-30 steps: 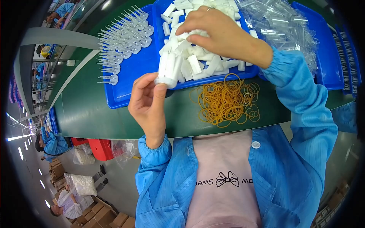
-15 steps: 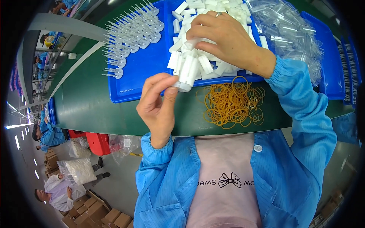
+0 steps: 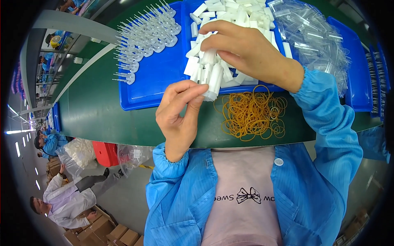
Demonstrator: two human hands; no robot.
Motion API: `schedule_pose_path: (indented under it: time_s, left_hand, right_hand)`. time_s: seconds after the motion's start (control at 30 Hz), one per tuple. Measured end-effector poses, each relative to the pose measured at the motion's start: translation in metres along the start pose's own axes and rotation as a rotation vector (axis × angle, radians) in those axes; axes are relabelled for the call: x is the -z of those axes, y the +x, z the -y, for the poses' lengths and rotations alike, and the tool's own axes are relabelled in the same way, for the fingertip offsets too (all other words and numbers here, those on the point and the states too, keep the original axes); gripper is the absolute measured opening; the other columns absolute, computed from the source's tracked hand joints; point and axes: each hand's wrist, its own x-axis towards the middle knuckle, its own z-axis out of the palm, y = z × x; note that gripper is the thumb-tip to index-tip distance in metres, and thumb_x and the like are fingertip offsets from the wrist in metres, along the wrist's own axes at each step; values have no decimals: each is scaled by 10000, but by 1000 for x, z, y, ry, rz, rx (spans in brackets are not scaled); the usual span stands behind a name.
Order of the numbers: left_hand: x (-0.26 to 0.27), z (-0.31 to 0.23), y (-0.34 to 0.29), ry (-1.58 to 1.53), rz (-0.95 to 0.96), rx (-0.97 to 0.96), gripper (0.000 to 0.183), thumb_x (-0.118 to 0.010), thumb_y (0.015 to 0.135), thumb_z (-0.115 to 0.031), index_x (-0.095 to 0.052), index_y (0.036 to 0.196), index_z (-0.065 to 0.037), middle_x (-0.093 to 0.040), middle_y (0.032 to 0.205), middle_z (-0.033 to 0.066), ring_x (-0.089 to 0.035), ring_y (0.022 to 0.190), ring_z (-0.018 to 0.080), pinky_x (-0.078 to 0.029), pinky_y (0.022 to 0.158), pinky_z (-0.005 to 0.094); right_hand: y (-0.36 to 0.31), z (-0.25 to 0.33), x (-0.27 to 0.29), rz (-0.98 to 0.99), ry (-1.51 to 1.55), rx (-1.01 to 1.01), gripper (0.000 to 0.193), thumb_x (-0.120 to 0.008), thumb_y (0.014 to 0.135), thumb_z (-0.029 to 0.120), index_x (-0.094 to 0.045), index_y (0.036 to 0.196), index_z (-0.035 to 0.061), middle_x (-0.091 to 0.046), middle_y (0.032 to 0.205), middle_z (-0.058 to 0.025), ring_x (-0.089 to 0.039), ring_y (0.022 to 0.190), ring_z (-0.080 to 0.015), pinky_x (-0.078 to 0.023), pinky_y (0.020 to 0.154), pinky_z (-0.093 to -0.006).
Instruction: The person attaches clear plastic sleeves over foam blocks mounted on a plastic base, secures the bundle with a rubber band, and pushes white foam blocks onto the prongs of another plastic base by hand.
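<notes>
My left hand (image 3: pixel 177 114) pinches the base of a small upright holder (image 3: pixel 210 95) with a clear round base and white pieces standing on it. At its top, the curled fingers of my right hand (image 3: pixel 254 51) grip a white block (image 3: pixel 209 56); its lower end meets the holder, but I cannot tell whether it is seated. Many loose white blocks (image 3: pixel 191 65) lie piled in the blue tray (image 3: pixel 141 95) just behind. To the left in that tray stand rows of clear plastic bases with thin prongs (image 3: pixel 150 43).
A heap of yellow-brown rubber bands (image 3: pixel 250 112) lies on the green table (image 3: pixel 94 117) before the tray. Clear plastic sleeves (image 3: pixel 312 37) are piled at right, beside another blue tray (image 3: pixel 357 78). At lower left, a person in a white coat (image 3: pixel 61 201) handles a plastic bag (image 3: pixel 80 152).
Both hands have shifted slightly, the left one rightward with the holder. My right hand has brought the white block down onto the holder's top. The person in the white coat has moved the bag.
</notes>
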Motion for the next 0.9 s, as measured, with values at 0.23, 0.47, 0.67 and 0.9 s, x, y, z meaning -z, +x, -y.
schedule_pose_path:
  time_s: [0.23,0.47,0.67,0.9]
  left_hand:
    - [3,-5,2,115,48,-186,218,-687,717,47,-701,917,-40,-617,865,82,-567,781,187,-452,641,264]
    - [6,-2,5,116,-1,-263,368,-728,697,13,-637,1052,-21,-582,968,115,-572,797,191,-471,688,269]
    - [-4,-3,9,-244,-88,-178,543,-734,732,-16,-492,1218,6,-562,1026,142,-593,789,170,-493,750,276]
    - [2,5,7,-56,30,-272,555,-740,681,50,-525,1188,-18,-662,882,129,-617,790,200,-488,711,300]
  right_hand:
    - [4,-6,20,172,968,-531,214,-617,841,133,-638,1032,39,-630,979,-54,-596,909,-128,-469,835,-244]
    - [4,11,27,190,1089,-551,251,-638,845,161,-613,1073,60,-615,940,-24,-569,929,-79,-452,850,-219]
    - [9,14,33,109,1033,-512,377,-649,824,145,-552,1175,49,-571,962,-28,-562,928,-74,-454,838,-219]
    - [2,3,24,110,830,-398,331,-675,820,197,-585,1104,52,-554,873,-15,-556,749,-57,-460,679,-195]
